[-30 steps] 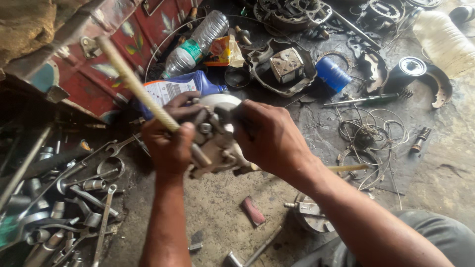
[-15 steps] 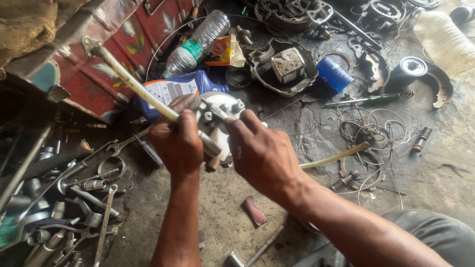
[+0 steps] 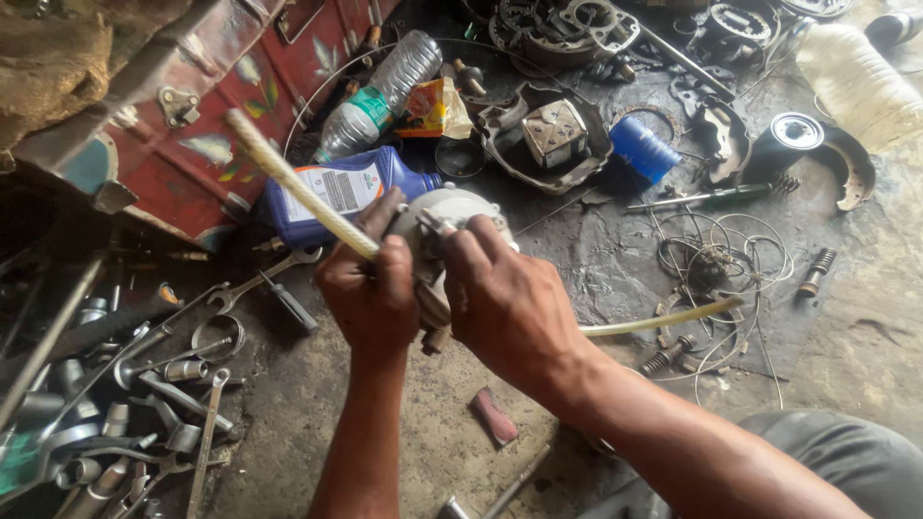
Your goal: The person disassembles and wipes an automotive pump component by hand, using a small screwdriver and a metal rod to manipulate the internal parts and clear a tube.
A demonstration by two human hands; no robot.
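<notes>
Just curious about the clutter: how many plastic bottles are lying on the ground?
2: a clear bottle beside the red box, and a blue bottle just below it, behind the hands. Others may be hidden among the parts.

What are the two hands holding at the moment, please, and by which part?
Both hold a grey metal part: left hand on its left side, also gripping a pale hose; right hand on its right side.

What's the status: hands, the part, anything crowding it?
Left hand grips pale hose. Right hand clamps grey metal part. Blue oil bottle just behind; wrenches on floor left.
</notes>
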